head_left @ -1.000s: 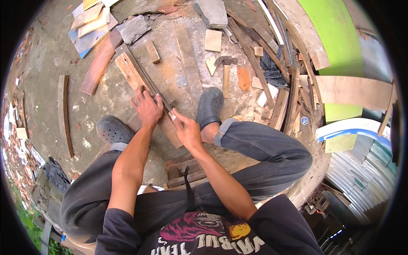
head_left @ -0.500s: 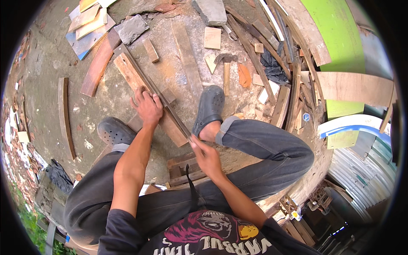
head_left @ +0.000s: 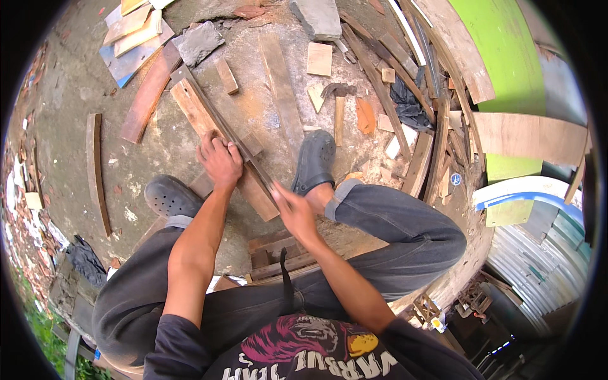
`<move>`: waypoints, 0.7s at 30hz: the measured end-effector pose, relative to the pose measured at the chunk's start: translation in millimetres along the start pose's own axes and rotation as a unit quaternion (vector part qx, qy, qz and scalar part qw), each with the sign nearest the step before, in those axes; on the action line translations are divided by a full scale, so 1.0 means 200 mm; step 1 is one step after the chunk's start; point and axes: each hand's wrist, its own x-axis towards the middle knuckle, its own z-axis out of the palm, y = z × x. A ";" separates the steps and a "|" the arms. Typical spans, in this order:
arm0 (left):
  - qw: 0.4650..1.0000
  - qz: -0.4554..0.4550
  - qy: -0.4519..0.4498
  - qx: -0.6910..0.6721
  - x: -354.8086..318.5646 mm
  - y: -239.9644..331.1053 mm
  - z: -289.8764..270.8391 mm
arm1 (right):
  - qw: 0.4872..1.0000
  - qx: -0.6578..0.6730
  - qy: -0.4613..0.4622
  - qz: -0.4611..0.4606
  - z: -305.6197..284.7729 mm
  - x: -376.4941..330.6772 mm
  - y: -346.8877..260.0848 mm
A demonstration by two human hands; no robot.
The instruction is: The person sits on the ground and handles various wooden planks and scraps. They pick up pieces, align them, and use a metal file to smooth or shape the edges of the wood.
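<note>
A weathered wooden plank (head_left: 256, 197) lies slanting on the ground between my feet. Along its right edge runs a thin dark strip (head_left: 218, 116), which ends close to my right hand. My left hand (head_left: 220, 159) is closed over the plank and presses on it near its middle, fingertips curled by the strip. At the strip's near end, my right hand (head_left: 295, 214) is closed in a pinch and smeared by motion. What its fingers hold, if anything, cannot be made out. A short wood piece (head_left: 253, 144) pokes out from beneath the plank.
Past my right foot (head_left: 315, 161) lie a hammer (head_left: 339, 90), a pale square block (head_left: 319, 59) and a long board (head_left: 278, 82). Grey stones (head_left: 199, 43) sit at the far side. Timber is piled at right beside a green panel (head_left: 516, 69). My left foot (head_left: 172, 196) flanks the plank.
My right hand has slid up and a little left along the strip, away from my body. My left hand and the plank have barely moved.
</note>
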 end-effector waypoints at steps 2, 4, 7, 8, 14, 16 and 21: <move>1.000 -0.006 0.007 0.002 0.02 0.03 0.00 | 1.000 -0.024 -0.007 0.010 0.07 0.13 -0.05; 1.000 -0.023 0.003 0.000 0.00 0.01 0.00 | 0.998 -0.041 -0.018 0.048 0.07 0.11 -0.09; 0.999 -0.041 -0.011 0.013 -0.01 -0.05 -0.01 | 1.000 0.008 0.021 0.020 -0.07 -0.31 0.01; 0.999 -0.042 -0.016 0.026 -0.01 -0.05 0.00 | 1.000 0.008 0.016 0.019 -0.13 -0.39 0.07; 0.999 -0.031 -0.028 0.030 0.02 0.01 0.00 | 0.998 -0.034 -0.025 0.037 0.00 0.08 -0.09; 0.998 -0.042 -0.020 0.035 0.01 -0.02 0.02 | 1.000 -0.012 -0.008 -0.008 -0.03 -0.09 -0.02; 0.997 -0.056 -0.040 0.034 0.00 -0.01 0.00 | 1.000 -0.003 -0.011 0.010 -0.18 -0.32 0.09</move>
